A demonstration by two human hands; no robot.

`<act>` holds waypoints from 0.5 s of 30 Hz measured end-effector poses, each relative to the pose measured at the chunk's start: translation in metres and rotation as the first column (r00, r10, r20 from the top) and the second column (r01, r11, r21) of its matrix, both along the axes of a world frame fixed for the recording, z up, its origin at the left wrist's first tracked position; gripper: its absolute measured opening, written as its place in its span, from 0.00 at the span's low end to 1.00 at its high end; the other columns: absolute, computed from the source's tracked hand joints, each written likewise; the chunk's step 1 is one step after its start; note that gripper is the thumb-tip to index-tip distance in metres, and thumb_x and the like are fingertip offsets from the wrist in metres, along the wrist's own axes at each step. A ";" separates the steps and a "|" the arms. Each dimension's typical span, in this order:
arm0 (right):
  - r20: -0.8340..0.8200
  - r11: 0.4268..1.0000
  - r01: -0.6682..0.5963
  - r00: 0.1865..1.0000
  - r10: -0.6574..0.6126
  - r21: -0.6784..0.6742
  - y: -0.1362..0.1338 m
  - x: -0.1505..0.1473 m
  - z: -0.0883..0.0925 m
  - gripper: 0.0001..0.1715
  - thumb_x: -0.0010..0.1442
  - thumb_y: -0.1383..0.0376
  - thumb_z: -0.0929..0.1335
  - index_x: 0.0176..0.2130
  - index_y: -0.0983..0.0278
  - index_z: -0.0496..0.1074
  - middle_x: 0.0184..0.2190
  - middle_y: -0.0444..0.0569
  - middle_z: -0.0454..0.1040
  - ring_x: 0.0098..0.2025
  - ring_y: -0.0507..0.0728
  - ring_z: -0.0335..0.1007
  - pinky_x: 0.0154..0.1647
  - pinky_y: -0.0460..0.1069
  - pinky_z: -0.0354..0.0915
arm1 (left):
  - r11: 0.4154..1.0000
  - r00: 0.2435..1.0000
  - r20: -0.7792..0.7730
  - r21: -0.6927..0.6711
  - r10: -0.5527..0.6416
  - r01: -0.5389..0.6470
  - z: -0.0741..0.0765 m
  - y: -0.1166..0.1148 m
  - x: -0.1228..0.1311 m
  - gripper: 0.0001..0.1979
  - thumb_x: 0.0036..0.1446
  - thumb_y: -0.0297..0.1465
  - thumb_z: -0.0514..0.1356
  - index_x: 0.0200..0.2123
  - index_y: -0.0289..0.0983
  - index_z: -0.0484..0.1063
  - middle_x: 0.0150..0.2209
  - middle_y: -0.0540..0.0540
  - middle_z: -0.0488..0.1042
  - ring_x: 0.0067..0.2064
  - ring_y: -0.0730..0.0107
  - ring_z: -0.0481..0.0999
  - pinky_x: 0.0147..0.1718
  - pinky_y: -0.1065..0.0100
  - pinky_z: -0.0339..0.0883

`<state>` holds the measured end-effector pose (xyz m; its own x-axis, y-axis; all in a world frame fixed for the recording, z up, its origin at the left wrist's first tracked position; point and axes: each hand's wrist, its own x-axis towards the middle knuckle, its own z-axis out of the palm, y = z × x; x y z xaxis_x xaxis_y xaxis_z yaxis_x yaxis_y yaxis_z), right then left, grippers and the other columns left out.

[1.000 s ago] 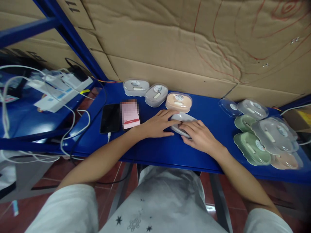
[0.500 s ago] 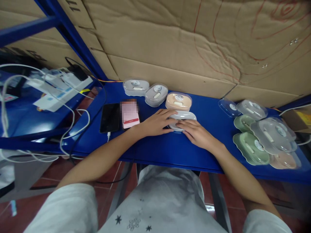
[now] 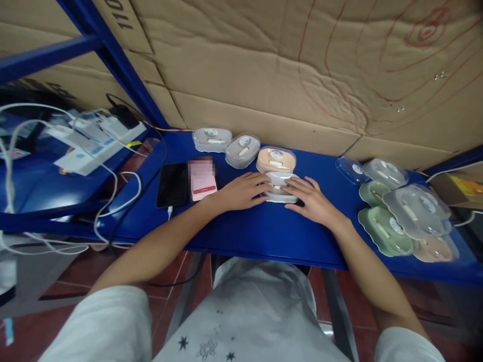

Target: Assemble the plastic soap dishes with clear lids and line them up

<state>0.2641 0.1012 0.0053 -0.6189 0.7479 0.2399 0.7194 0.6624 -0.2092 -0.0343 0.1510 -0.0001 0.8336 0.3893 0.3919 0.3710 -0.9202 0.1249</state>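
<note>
A pale grey soap box (image 3: 278, 197) with a clear lid sits on the blue table in front of me. My left hand (image 3: 245, 192) curls around its left end, fingers on the lid and thumb at the front edge. Over the right end, my right hand (image 3: 313, 202) has its fingers spread, some touching the lid and the thumb by the front corner. Directly behind stands a peach soap box (image 3: 276, 161). Two more grey boxes, one tilted in direction (image 3: 242, 151) and one at the far left (image 3: 212, 140), line the back.
To the right, a cluster holds a large grey box (image 3: 418, 211), green boxes (image 3: 385, 231), a peach box (image 3: 433, 249) and a loose clear lid (image 3: 352, 170). Two phones (image 3: 171, 185) lie left; cables and a power strip (image 3: 81, 158) are beyond. Cardboard (image 3: 241, 75) walls the back.
My right hand has spread its fingers and shifted slightly right, showing more of the lid. My left hand stays at the box's left end. The view has shifted slightly.
</note>
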 end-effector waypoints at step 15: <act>-0.204 0.977 0.211 0.958 -0.204 0.017 0.019 0.026 -0.002 0.27 0.77 0.52 0.60 0.65 0.57 0.74 0.68 0.55 0.73 0.72 0.65 0.65 0.74 0.66 0.61 | 0.997 0.999 -0.036 -0.071 0.009 -0.011 0.002 0.001 0.001 0.08 0.70 0.34 0.62 0.48 0.39 0.76 0.54 0.41 0.78 0.56 0.55 0.77 0.56 0.57 0.70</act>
<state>0.2902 0.1202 0.0036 -0.3877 0.8426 0.3736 0.7880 0.5133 -0.3399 -0.0338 0.1516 0.0018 0.8423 0.4235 0.3335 0.3854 -0.9057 0.1766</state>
